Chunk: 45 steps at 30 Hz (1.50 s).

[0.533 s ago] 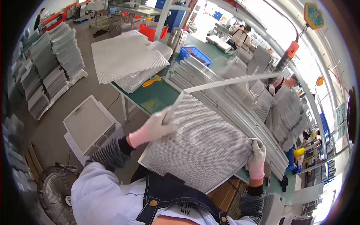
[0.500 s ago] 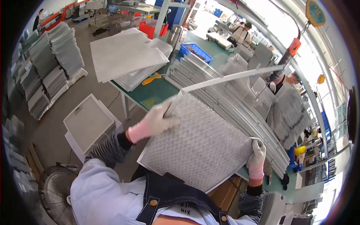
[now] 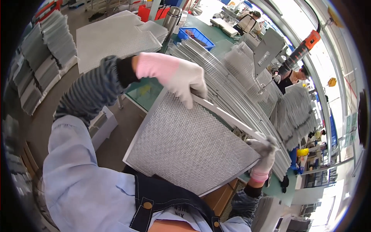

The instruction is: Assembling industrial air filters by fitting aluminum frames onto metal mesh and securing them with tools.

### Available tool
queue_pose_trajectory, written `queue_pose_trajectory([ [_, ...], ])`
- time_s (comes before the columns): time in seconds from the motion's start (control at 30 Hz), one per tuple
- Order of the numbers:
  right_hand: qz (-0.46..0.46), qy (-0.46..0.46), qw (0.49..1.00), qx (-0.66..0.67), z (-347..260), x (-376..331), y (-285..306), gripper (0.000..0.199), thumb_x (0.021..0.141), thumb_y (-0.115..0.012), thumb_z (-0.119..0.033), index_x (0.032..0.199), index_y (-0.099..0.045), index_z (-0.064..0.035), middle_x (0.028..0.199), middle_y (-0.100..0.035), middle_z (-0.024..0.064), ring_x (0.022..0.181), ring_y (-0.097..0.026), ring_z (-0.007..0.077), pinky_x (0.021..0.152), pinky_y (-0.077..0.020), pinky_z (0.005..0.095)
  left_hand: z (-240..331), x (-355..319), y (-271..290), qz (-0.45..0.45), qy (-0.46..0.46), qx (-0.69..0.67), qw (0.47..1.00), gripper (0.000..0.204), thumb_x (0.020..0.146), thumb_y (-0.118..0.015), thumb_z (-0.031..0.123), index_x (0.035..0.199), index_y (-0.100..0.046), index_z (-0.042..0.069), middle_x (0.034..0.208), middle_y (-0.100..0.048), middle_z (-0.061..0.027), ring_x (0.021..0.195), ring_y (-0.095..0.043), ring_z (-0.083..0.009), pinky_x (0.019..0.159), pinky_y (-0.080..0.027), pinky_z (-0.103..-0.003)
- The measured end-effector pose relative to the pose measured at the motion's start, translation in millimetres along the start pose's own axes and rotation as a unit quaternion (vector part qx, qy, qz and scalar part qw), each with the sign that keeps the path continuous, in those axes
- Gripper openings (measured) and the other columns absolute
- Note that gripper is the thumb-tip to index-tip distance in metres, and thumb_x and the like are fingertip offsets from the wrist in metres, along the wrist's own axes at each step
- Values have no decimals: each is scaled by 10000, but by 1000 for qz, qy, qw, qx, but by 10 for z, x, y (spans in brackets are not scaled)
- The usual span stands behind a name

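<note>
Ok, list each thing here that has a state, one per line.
mesh filter panel: held up off the bench, tilted, gripped at two corners
left hand: gloved, shut on the panel's far corner
right hand: gloved, shut on the panel's right corner
frame strip: lying along the panel's top edge
blue bin: open, small parts inside
steel flask: upright, capped
stacked panels: leaning in a row on the bench

I look down on a factory floor: stacked mesh filter panels (image 3: 46,58) along the aisle, a green work surface (image 3: 145,94), a hanging orange power tool (image 3: 303,48), co-workers (image 3: 249,21) nearby.
</note>
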State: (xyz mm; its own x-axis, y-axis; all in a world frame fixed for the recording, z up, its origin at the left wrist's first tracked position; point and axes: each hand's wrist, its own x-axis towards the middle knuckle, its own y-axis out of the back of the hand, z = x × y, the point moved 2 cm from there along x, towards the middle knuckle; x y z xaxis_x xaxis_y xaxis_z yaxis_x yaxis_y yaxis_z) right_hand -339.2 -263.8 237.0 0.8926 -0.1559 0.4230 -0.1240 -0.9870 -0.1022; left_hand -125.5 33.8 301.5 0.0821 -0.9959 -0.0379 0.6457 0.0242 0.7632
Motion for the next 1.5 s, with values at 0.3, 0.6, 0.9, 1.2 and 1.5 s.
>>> queue_pose_trajectory([
  [0.3,189,-20,978,83,101,170,-317,479,1023,-358,-394,1261,-473,5,1111,-626,117,1059,-596,216,987,-421,345,118,1168,-518,-50,-244,-14,968,368,751,-703,139,1079,-654,-20,793,-658,-170,673,-611,-244,651,-492,-358],
  [0.6,285,3,937,-203,519,-268,-407,608,844,-611,50,1398,-363,39,804,-551,-1,671,-491,25,581,-424,183,108,911,-567,21,148,-106,983,245,834,-708,154,984,-686,-39,692,-631,-81,605,-535,-98,611,-451,-264],
  [0.9,240,83,824,-507,94,-513,-231,511,765,-761,-31,1223,-566,84,702,-617,97,561,-587,122,553,-488,231,249,1159,-580,-9,101,-146,984,240,839,-709,154,986,-698,-35,677,-616,-39,588,-515,-84,583,-435,-259],
  [1.2,387,1,886,-255,190,-628,-25,388,796,-735,2,1162,-615,45,755,-652,10,633,-537,13,577,-454,168,212,1470,-726,-103,98,-122,982,230,834,-680,186,923,-674,-26,659,-564,-26,589,-500,-74,564,-418,-255],
  [1.5,277,-7,923,-265,899,-265,-180,223,850,-597,22,1056,-538,-39,1029,-613,88,790,-543,83,718,-458,239,-261,965,-895,205,-147,94,963,620,753,-755,178,1274,-503,-46,1116,-628,-221,993,-629,-356,870,-506,-389],
])
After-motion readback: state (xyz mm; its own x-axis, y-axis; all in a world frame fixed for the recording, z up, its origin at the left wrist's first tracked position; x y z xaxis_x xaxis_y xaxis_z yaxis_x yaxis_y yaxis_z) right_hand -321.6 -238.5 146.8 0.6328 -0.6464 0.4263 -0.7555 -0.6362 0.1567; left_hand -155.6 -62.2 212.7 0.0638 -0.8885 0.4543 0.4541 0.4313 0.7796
